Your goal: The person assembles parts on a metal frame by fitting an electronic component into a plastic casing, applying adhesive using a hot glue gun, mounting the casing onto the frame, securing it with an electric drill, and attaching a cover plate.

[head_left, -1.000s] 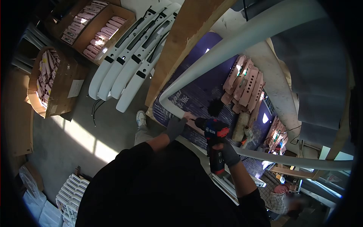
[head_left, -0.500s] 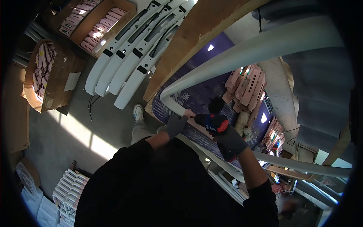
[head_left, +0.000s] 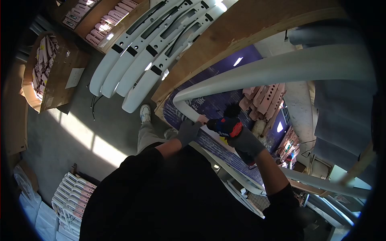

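Observation:
My right hand (head_left: 246,141), in a grey glove, is wrapped round the handle of a cordless drill (head_left: 225,126) with a dark body and red and blue marks. The drill's nose points left, close to the fingertips of my left hand (head_left: 187,131). Also gloved, my left hand is closed at a pink strip (head_left: 203,119) by the corner of a white curved frame (head_left: 241,76). The exact contact between drill tip and strip is hidden. Frame and strip lie over a worn purple bench top (head_left: 215,73).
Pink perforated pieces (head_left: 265,100) are piled on the bench beyond the drill. Several white curved panels (head_left: 132,68) stand to the left, near a wooden board (head_left: 225,36). Cardboard boxes (head_left: 60,76) hold more pink parts. A stack of white and pink parts (head_left: 74,197) sits lower left.
The head view has shifted slightly, moving the panels and bench in the picture. Both hands keep their places at the pink strip, with the drill still at the left fingertips.

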A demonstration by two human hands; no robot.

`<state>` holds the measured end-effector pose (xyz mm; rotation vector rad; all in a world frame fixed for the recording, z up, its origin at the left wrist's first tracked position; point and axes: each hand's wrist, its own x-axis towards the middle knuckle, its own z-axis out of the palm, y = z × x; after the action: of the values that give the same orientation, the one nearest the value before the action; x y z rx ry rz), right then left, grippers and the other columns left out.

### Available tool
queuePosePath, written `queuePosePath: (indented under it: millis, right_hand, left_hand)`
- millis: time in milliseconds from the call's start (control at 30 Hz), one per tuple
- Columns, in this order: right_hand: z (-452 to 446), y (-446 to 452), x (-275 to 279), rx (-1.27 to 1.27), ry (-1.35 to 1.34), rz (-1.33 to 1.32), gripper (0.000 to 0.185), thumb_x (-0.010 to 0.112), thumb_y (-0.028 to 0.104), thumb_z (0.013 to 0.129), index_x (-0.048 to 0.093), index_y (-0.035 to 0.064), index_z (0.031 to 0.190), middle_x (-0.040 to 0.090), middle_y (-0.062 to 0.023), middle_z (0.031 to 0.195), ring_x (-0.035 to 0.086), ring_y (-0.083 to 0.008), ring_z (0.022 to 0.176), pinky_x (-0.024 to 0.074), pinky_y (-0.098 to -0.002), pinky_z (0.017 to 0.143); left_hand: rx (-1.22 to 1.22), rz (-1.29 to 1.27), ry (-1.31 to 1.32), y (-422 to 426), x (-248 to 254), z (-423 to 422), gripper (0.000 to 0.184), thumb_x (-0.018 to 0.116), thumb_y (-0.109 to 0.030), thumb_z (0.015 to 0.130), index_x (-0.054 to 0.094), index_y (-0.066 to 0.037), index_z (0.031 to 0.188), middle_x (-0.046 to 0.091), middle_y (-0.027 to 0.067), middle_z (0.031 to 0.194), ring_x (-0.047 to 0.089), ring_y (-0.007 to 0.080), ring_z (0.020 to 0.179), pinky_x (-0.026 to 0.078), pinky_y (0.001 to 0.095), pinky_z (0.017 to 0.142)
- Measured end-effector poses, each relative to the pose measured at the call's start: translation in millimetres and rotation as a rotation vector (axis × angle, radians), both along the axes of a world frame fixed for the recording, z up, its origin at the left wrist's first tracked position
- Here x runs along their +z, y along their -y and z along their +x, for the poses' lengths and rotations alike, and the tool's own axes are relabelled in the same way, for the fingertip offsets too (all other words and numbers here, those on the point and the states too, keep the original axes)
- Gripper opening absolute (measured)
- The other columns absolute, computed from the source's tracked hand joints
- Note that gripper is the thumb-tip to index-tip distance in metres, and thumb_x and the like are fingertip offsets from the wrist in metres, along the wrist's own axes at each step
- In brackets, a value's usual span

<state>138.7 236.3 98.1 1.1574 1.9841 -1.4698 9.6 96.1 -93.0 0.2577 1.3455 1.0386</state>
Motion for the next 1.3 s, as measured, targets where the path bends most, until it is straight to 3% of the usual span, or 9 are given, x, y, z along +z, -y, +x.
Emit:
queuePosePath:
  millis: [100,167,400,467,600,833,1067,1133,1300]
  right_hand:
    - [11,-2,-14,-0.088,0.050,0.052,0.052,0.068,0.003,0.066,0.057,0.0051,0.116,0.063,-0.0064,0.089,0.057,-0.0151,0.077,0.0510,-0.0319,0.073]
    - [2,-9,-8,0.171,0.264,0.122,0.033,0.069,0.019,0.066,0.062,0.0019,0.092,0.064,-0.0164,0.082,0.063,-0.0356,0.078,0.0513,-0.0405,0.073]
    - [1,-8,31,0.299,0.242,0.279,0.033,0.070,0.026,0.066,0.063,0.0032,0.089,0.065,-0.0193,0.079,0.063,-0.0376,0.076,0.0507,-0.0430,0.067]
    - [9,7,62,0.120,0.221,0.294,0.033,0.070,0.017,0.066,0.063,0.0021,0.094,0.066,-0.0147,0.081,0.066,-0.0311,0.079,0.0515,-0.0399,0.070]
    - [89,54,41,-0.431,-0.137,0.143,0.049,0.073,0.000,0.059,0.062,0.0014,0.106,0.066,-0.0073,0.090,0.063,-0.0196,0.087,0.0508,-0.0335,0.081]
    - [142,123,27,-0.889,-0.372,0.066,0.054,0.068,-0.004,0.061,0.058,0.0008,0.113,0.062,-0.0038,0.096,0.061,-0.0173,0.089,0.0496,-0.0315,0.082]
    - [168,150,32,-1.088,-0.438,0.009,0.049,0.069,-0.004,0.061,0.059,0.0028,0.109,0.063,-0.0029,0.095,0.061,-0.0141,0.089,0.0504,-0.0297,0.081]
    - [166,145,32,-1.138,-0.459,-0.027,0.048,0.068,-0.004,0.062,0.059,0.0030,0.109,0.063,-0.0028,0.095,0.061,-0.0142,0.089,0.0506,-0.0298,0.081]
    - [154,140,16,-1.181,-0.518,-0.144,0.051,0.070,-0.005,0.061,0.059,0.0029,0.111,0.063,-0.0035,0.098,0.062,-0.0149,0.092,0.0511,-0.0307,0.083]
  left_hand:
    - [-0.026,0.029,-0.144,-3,21,-10,0.034,0.060,-0.027,0.090,0.065,0.006,0.092,0.064,0.0124,0.068,0.066,0.0203,0.058,0.053,0.0335,0.053]
    - [-0.029,-0.016,-0.093,-2,16,-8,0.040,0.060,-0.032,0.087,0.064,0.007,0.097,0.068,0.0192,0.082,0.069,0.0269,0.077,0.050,0.0394,0.068]
    - [-0.127,0.026,-0.162,4,-5,-13,0.041,0.061,-0.034,0.087,0.066,0.006,0.094,0.066,0.0227,0.077,0.068,0.0318,0.078,0.050,0.0408,0.068]
    - [-0.838,0.537,-1.126,7,-49,-25,0.035,0.066,-0.032,0.085,0.066,0.002,0.094,0.066,0.0167,0.074,0.068,0.0300,0.070,0.052,0.0422,0.068]
    - [-0.913,0.069,-0.511,-48,62,-53,0.034,0.068,-0.033,0.084,0.063,-0.003,0.100,0.067,0.0173,0.081,0.067,0.0347,0.079,0.050,0.0448,0.074]
    - [-0.508,0.400,-1.289,-183,4,12,0.028,0.070,-0.026,0.083,0.060,-0.005,0.097,0.064,0.0184,0.092,0.063,0.0373,0.093,0.049,0.0476,0.077]
    - [-0.691,0.406,-1.359,-181,15,6,0.025,0.067,-0.023,0.084,0.061,-0.007,0.103,0.062,0.0163,0.102,0.063,0.0338,0.097,0.051,0.0443,0.084]
    - [-0.637,0.337,-0.620,-155,54,-1,0.023,0.068,-0.020,0.085,0.062,-0.006,0.103,0.062,0.0111,0.093,0.063,0.0234,0.088,0.052,0.0369,0.078]
    - [-0.397,0.206,0.094,-87,93,-3,0.017,0.064,-0.013,0.090,0.060,-0.001,0.102,0.061,0.0060,0.087,0.060,0.0140,0.079,0.050,0.0284,0.073]
